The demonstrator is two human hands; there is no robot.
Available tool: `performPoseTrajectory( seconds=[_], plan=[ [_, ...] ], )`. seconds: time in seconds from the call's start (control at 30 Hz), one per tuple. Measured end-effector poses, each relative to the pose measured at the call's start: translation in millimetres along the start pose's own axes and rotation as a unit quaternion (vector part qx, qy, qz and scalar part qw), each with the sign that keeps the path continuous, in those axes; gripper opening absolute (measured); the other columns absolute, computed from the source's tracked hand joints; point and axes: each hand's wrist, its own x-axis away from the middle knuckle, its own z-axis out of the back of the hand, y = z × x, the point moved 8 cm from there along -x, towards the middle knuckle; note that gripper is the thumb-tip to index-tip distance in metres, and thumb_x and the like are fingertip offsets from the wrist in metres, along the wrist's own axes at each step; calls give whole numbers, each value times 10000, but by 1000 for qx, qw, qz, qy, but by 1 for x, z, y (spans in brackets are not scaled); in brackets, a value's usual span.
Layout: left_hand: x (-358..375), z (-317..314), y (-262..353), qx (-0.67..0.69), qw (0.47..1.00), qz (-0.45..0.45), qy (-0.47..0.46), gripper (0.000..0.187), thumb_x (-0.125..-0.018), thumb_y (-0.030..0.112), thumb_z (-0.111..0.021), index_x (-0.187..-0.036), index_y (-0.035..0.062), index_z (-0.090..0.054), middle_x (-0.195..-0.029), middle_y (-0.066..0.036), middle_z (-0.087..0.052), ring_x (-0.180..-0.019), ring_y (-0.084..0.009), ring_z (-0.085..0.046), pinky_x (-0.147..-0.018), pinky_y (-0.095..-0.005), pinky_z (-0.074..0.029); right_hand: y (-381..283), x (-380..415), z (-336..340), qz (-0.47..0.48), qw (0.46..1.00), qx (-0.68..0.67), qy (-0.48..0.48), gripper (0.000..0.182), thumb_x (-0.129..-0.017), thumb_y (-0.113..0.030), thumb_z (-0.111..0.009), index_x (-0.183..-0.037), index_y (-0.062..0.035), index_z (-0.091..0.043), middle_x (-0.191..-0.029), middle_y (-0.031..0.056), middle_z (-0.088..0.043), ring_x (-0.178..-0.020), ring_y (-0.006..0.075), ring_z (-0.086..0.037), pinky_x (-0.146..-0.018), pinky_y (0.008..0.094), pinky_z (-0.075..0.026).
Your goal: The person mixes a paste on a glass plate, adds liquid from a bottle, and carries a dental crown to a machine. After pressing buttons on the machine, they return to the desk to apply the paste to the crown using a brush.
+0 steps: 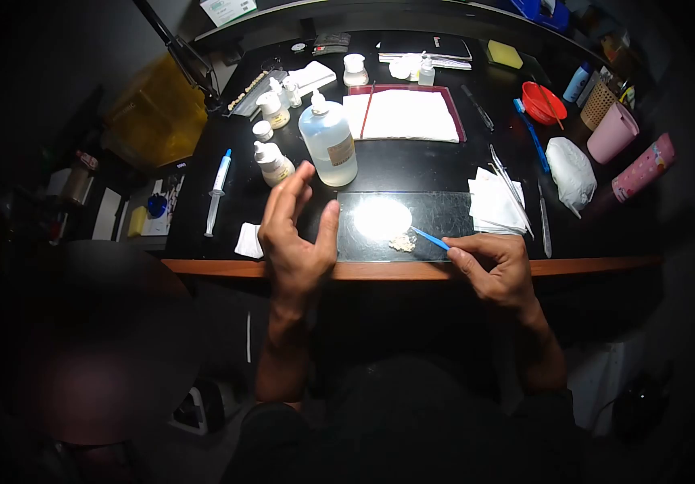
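My right hand (499, 268) pinches a slim blue plastic stick (431, 238), its tip pointing left over the glass slab (363, 246). Just below that tip, a small crumbly off-white heap (401, 243) lies on the slab. My left hand (295, 234) is raised at the slab's left side with fingers apart and nothing in it. Beyond its fingertips stands a large clear squeeze bottle (327, 145), partly filled with liquid. A smaller white bottle (272, 164) stands behind the left hand, close to its fingers.
A folded white tissue (249, 240) lies left of the slab, near a syringe (218, 194). White paper squares (492, 206) and metal tweezers (510, 181) lie to the right. Farther back are a white paper pad (408, 114) and a red bowl (542, 105). A wooden edge (388, 271) borders the table.
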Motion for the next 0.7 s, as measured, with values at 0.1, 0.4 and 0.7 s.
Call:
performPoseTrajectory(
  seconds=[0.1,0.4,0.7],
  plan=[
    [-28,-5,-2,-34,999,-18,3,650,-935,47,-772,-1503,-85,-485,-1455,-234,-563,-1411,-307,-550,-1164,-443,-474,1,5,2,30,999,-24,28,157,-962,-22,-736,-1081,52,-807,-741,66,-743,-631,65,-630,-565,224,-451],
    [-75,-34,-25,-127,991,-10,-38,609,-823,294,-929,-1210,-26,-584,-1026,-221,-784,-956,-358,-790,-874,-441,-618,7,11,10,12,996,-60,59,179,-945,-43,-743,-1091,34,-811,-857,163,-799,-706,136,-729,-638,259,-538],
    [-56,-17,27,-132,976,-164,-53,704,-696,271,-996,-1267,4,-683,-1097,-144,-746,-979,-287,-747,-889,-410,-590,11,17,20,2,990,-103,95,215,-989,-124,-740,-1129,25,-802,-933,147,-813,-790,127,-735,-707,265,-549]
  ],
)
